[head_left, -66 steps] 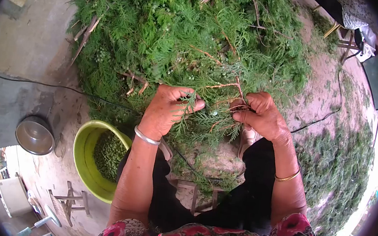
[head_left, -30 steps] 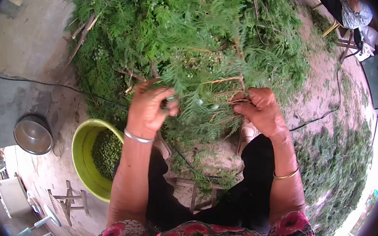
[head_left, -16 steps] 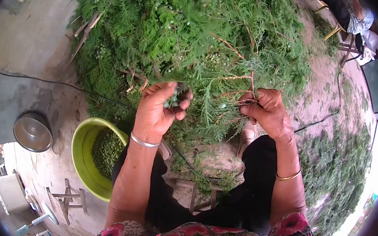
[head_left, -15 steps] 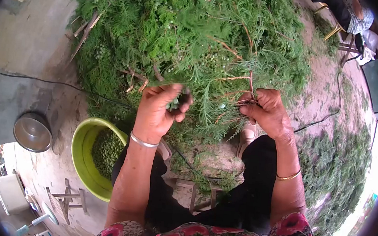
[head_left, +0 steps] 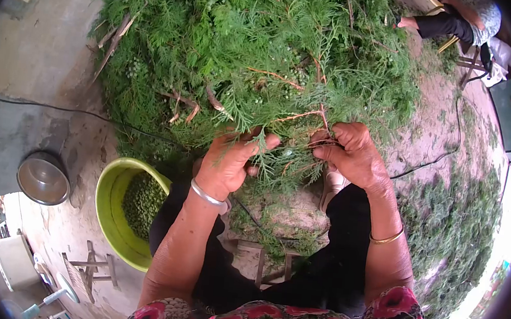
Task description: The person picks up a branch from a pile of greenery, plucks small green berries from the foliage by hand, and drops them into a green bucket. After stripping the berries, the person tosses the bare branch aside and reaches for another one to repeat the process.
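Note:
Held between the thumb and curled fingers of my right hand (head_left: 357,157) is a conifer branch (head_left: 323,114) with a reddish stem and feathery green sprigs. Its side twigs spread leftward in front of my knees, with a few pale green berries among them. My left hand (head_left: 227,164) is at the left sprigs of this branch, fingers curled in. Foliage crosses those fingers, so what they hold is hidden. Beyond both hands rises a large heap of cut conifer branches (head_left: 218,39). A lime-green bucket (head_left: 103,206) stands left of my leg, with small green berries (head_left: 140,204) inside.
A steel bowl (head_left: 44,179) rests on the ground at far left, and a small wooden stool (head_left: 91,267) lies below it. Black cable (head_left: 57,107) runs across the floor. More cut greenery (head_left: 451,240) covers the right side. Another person (head_left: 453,25) sits at upper right.
My left hand has moved right and slightly down, in among the sprigs. My right hand has shifted a little left with the branch still in it.

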{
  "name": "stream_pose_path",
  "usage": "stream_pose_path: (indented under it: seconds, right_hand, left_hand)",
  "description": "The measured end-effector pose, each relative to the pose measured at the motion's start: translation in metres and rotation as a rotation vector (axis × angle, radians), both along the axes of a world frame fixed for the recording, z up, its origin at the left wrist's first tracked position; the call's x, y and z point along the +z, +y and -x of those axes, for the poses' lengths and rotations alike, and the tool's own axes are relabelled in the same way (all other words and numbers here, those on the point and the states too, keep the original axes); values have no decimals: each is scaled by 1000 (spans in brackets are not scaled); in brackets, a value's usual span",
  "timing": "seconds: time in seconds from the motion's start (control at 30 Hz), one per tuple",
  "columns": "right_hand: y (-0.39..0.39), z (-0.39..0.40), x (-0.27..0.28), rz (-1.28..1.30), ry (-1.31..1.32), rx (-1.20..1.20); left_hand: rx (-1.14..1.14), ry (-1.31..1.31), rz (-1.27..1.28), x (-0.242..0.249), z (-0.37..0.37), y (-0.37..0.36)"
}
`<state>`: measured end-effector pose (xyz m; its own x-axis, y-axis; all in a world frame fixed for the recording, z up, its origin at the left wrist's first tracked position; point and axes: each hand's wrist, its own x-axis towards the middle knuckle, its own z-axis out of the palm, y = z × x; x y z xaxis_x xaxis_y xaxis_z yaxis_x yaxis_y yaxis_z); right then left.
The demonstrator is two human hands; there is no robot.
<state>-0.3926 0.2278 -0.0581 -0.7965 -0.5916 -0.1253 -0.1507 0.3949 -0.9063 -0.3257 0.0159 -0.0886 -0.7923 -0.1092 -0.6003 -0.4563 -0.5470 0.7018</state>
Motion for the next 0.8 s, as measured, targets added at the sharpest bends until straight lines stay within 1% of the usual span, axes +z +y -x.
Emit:
stream_pose_path:
  seconds: [0.07, 0.13, 0.17, 0.23, 0.27, 0.33, 0.4, 0.47, 0.5, 0.57, 0.67, 0.7, 0.73, 0.77, 0.8]
  right_hand:
    - [0, -1, 0, -6, 27, 13]
    - [-1, -1, 4, -40, -3, -5]
    - [0, 0, 3, -41, -3, -6]
    - [2, 1, -2, -99, 68, 9]
    - [2, 1, -4, -99, 68, 9]
    - [1, 0, -8, 55, 85, 13]
    - [1, 1, -7, 25, 55, -6]
    - [1, 2, -5, -7, 25, -26]
    - [1, 2, -3, -1, -7, -30]
    - [2, 3, -5, 4, -41, -35]
    - [4, 3, -10, -37, 33, -27]
    - [2, 2, -6, -14, -31, -53]
    - [1, 1, -4, 8, -95, -79]
    - [1, 2, -4, 7, -94, -77]
    - [2, 3, -4, 27, -122, -84]
  left_hand:
    - [-25, -24, -13, -2, -1, 1]
    - [22, 56, -5, 2, -3, 5]
    - [21, 55, -6, 4, -2, 3]
    - [15, 110, -15, 6, -1, -6]
    - [50, 155, -73, 4, -2, -7]
    - [64, 144, -65, 7, -1, -4]
    - [77, 133, -57, 11, -3, -3]
    - [29, 161, -139, 15, -5, -3]
    - [28, 160, -139, 11, -6, -5]
    - [-92, 293, -92, -1, -5, -11]
    - [-118, 293, -91, -3, -4, -20]
    - [-117, 294, -91, 0, -3, -21]
    - [-119, 229, -82, 5, -3, -20]
    - [-119, 164, -74, 10, -3, -20]
    - [-117, 165, -74, 13, -4, -17]
